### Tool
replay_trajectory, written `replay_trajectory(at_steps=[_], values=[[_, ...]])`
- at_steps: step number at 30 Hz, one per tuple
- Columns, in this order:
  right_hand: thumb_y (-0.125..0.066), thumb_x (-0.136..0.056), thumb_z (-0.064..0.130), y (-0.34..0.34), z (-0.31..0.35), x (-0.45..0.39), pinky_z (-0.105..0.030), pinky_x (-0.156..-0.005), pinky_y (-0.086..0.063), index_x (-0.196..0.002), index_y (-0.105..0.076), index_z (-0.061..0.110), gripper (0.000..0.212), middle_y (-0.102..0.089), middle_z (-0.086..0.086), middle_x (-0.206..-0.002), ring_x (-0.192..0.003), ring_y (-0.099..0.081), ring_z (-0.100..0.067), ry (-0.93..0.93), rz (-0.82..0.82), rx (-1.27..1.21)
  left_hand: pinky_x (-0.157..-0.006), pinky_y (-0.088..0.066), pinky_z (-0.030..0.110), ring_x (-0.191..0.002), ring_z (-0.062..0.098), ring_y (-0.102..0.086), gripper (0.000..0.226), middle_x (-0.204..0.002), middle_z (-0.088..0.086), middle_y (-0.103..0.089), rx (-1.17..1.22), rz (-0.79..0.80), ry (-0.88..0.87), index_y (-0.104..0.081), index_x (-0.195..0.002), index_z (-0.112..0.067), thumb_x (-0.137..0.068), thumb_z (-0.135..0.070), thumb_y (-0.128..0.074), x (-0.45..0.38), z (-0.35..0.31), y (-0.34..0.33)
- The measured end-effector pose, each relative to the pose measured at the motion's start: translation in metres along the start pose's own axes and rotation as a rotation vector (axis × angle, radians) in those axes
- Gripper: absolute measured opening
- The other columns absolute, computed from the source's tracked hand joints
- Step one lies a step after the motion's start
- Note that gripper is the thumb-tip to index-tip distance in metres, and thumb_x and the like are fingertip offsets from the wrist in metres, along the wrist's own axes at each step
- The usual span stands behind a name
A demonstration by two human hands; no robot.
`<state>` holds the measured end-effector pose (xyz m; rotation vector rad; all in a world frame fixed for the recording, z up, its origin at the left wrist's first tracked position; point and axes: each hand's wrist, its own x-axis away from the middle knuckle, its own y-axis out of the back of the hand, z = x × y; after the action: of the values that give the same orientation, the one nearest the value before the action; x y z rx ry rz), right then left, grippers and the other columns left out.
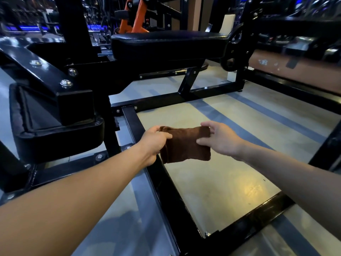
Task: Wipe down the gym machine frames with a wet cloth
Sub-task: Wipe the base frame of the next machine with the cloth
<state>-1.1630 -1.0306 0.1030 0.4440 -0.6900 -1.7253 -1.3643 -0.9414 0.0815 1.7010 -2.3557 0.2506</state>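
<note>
- Holding the brown cloth [186,145] stretched between both hands, you kept it in the air above the black frame rail [167,183] that ran along the floor [230,178] toward you; it did not appear to touch the metal.
- Your left hand [154,143] had its fingers [165,135] curled over the cloth's left edge, thumb on top, gripping it firmly.
- Your right hand [220,138] pinched the right edge between thumb and forefinger, the other fingers loosely bent behind the fabric.
- The cloth was folded into a thick rectangle, so I judged you were refolding it or readying a fresh face before wiping.
- Risk one: a pinch that light on the right side could let the fold fall open, and a loose corner would drag on the floor and pick up grit that then smears the paint.
- Risk two: the padded seat [166,45] and the pad [55,130] at your left sat close above the rail; a wet cloth swung carelessly would dampen upholstery rather than frame.
- Risk three: the bolt heads [66,83] on the upper beam could snag the fabric on a fast pass.
- Whether the cloth was wet enough, I could not tell.
</note>
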Motion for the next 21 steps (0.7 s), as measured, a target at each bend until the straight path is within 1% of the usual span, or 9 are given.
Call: replay_trajectory(at_steps=[2, 4, 8, 10, 11, 14, 17, 19, 21], values=[[-0.074, -0.094, 0.022, -0.003, -0.002, 0.002, -0.023, -0.083, -0.049, -0.141, -0.054, 0.024, 0.051, -0.064, 0.007, -0.111, -0.103, -0.062, -0.015, 0.085, -0.074, 0.295, -0.064, -0.059, 0.028, -0.097, 0.022, -0.069, 0.032, -0.111, 0.007, -0.072, -0.11, 0.036, -0.037, -0.067, -0.117, -0.017, -0.09, -0.001, -0.071, 0.003, 0.001, 0.003], [-0.071, -0.096, 0.022, -0.005, -0.002, 0.006, -0.019, -0.069, -0.042, -0.123, -0.062, 0.03, 0.029, -0.058, 0.013, -0.096, -0.091, -0.058, -0.012, 0.144, -0.138, 0.342, -0.075, -0.06, 0.029, -0.099, 0.02, -0.067, 0.038, -0.112, 0.006, -0.07, -0.301, 0.057, -0.115, -0.067, -0.118, -0.018, -0.086, 0.001, -0.075, 0.003, 0.002, 0.006], [-0.07, -0.096, 0.035, -0.006, 0.001, 0.006, -0.026, -0.089, -0.039, -0.111, -0.064, 0.033, 0.016, -0.048, 0.007, -0.116, -0.113, -0.043, -0.012, 0.145, -0.1, 0.271, -0.086, -0.059, 0.033, -0.102, 0.021, -0.064, 0.025, -0.108, 0.002, -0.069, -0.643, 0.111, -0.196, -0.071, -0.107, -0.026, -0.088, -0.01, -0.073, 0.0, 0.008, 0.011], [-0.064, -0.099, 0.038, -0.005, 0.002, 0.005, -0.028, -0.089, -0.048, -0.112, -0.064, 0.026, 0.018, -0.06, 0.005, -0.118, -0.114, -0.054, -0.014, 0.043, -0.019, 0.076, -0.097, -0.055, 0.039, -0.109, 0.024, -0.061, 0.012, -0.109, 0.001, -0.069, -0.73, 0.089, -0.153, -0.075, -0.098, -0.031, -0.087, -0.028, -0.074, 0.0, 0.008, 0.012], [-0.062, -0.1, 0.04, -0.005, 0.001, 0.004, -0.033, -0.091, -0.054, -0.114, -0.064, 0.024, 0.021, -0.067, 0.003, -0.115, -0.111, -0.062, -0.016, -0.022, 0.011, -0.065, -0.099, -0.054, 0.038, -0.11, 0.025, -0.062, 0.011, -0.108, 0.001, -0.072, -0.693, 0.102, -0.12, -0.077, -0.097, -0.029, -0.087, -0.031, -0.074, 0.0, 0.007, 0.012], [-0.056, -0.103, 0.042, -0.008, -0.005, 0.005, -0.047, -0.093, -0.06, -0.121, -0.061, 0.022, 0.027, -0.073, -0.001, -0.116, -0.105, -0.072, -0.019, -0.131, 0.048, -0.339, -0.102, -0.054, 0.039, -0.106, 0.024, -0.071, 0.009, -0.105, 0.005, -0.079, -0.297, 0.173, 0.029, -0.075, -0.1, -0.015, -0.094, -0.018, -0.07, 0.006, 0.003, 0.007], [-0.054, -0.107, 0.037, -0.007, -0.006, 0.007, -0.047, -0.089, -0.062, -0.124, -0.061, 0.018, 0.027, -0.075, -0.007, -0.116, -0.104, -0.074, -0.024, -0.176, 0.071, -0.481, -0.099, -0.056, 0.047, -0.096, 0.026, -0.073, 0.01, -0.109, 0.011, -0.078, -0.032, 0.211, 0.129, -0.071, -0.106, -0.012, -0.098, -0.015, -0.065, 0.01, 0.001, 0.004], [-0.058, -0.106, 0.032, -0.003, -0.001, 0.007, -0.041, -0.096, -0.06, -0.122, -0.067, 0.013, 0.027, -0.077, -0.009, -0.114, -0.106, -0.074, -0.023, -0.202, 0.13, -0.631, -0.088, -0.061, 0.047, -0.089, 0.025, -0.075, 0.012, -0.104, 0.011, -0.078, 0.039, 0.225, 0.151, -0.069, -0.11, -0.011, -0.101, -0.014, -0.063, 0.011, 0.0, 0.002], [-0.062, -0.104, 0.026, 0.001, 0.003, 0.007, -0.037, -0.1, -0.057, -0.124, -0.068, 0.006, 0.029, -0.077, -0.01, -0.115, -0.112, -0.073, -0.023, -0.229, 0.192, -0.737, -0.088, -0.061, 0.048, -0.089, 0.025, -0.075, 0.015, -0.103, 0.011, -0.078, 0.095, 0.218, 0.148, -0.067, -0.116, -0.011, -0.101, -0.013, -0.062, 0.011, -0.001, 0.0]])
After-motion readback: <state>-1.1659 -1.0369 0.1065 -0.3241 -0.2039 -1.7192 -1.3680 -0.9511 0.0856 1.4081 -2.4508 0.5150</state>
